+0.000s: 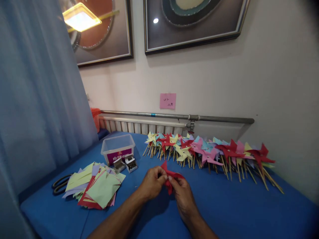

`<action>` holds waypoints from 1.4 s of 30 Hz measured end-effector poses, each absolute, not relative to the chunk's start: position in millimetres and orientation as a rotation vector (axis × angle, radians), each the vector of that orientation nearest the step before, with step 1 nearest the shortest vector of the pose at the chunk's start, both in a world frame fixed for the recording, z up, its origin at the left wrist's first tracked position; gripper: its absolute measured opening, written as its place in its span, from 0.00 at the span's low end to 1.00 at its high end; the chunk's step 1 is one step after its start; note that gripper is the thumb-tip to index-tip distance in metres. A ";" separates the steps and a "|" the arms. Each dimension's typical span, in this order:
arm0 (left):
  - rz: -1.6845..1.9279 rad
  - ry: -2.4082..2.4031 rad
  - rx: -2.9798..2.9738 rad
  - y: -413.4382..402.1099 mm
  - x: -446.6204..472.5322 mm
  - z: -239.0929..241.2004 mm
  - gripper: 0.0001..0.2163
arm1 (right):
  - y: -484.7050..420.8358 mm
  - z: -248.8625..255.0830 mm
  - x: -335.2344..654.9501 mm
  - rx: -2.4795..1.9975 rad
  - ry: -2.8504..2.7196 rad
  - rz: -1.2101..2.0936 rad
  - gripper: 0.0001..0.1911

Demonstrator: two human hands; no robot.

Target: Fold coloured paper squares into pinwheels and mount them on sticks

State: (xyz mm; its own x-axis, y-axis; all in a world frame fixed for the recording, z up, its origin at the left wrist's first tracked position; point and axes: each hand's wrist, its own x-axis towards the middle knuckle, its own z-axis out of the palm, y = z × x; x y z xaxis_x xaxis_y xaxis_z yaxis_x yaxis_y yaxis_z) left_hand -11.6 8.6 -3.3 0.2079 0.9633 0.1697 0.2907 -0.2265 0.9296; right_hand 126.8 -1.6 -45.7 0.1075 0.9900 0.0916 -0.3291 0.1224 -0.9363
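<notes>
A red paper pinwheel (171, 174) is held between my two hands above the blue-covered table, its folded points sticking out up, right and down. My left hand (152, 182) pinches it at the left, near the centre. From the right, my right hand (181, 192) grips it with the thumb on the near face; the other fingers are partly behind the paper. Both thumbs come close together at the middle, so whatever may lie between them is hidden. No stick shows on this pinwheel.
Finished pinwheels (208, 154) on sticks lie in a long row at the back right. Left are loose paper sheets (103, 189), scissors (59, 186), small boxes (131, 163) and a clear plastic tub (118, 146). A blue curtain (42, 99) hangs left; a metal pipe (219, 119) crosses the wall.
</notes>
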 end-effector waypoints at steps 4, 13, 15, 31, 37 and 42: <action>1.050 1.193 1.661 8.3 -11.2 -2.8 0.03 | -0.6 -46.8 127.2 -0.915 -0.957 1.206 0.23; 1.056 1.213 1.657 8.3 -12.1 -1.3 0.03 | -1.4 -46.2 127.1 -0.833 -0.979 1.207 0.18; 1.056 1.206 1.656 8.8 -12.1 -2.4 0.03 | -1.9 -44.7 127.2 -0.836 -0.977 1.208 0.19; 1.071 1.218 1.624 7.5 -10.5 -2.8 0.03 | -1.0 -47.4 129.0 -0.922 -1.036 1.140 0.23; 1.109 1.213 1.592 6.8 -8.9 -1.0 0.02 | 0.2 -47.5 128.2 -0.921 -1.029 1.136 0.23; 1.177 1.199 1.538 7.9 -6.7 -4.4 0.03 | 0.2 -46.7 127.0 -0.898 -0.931 1.236 0.22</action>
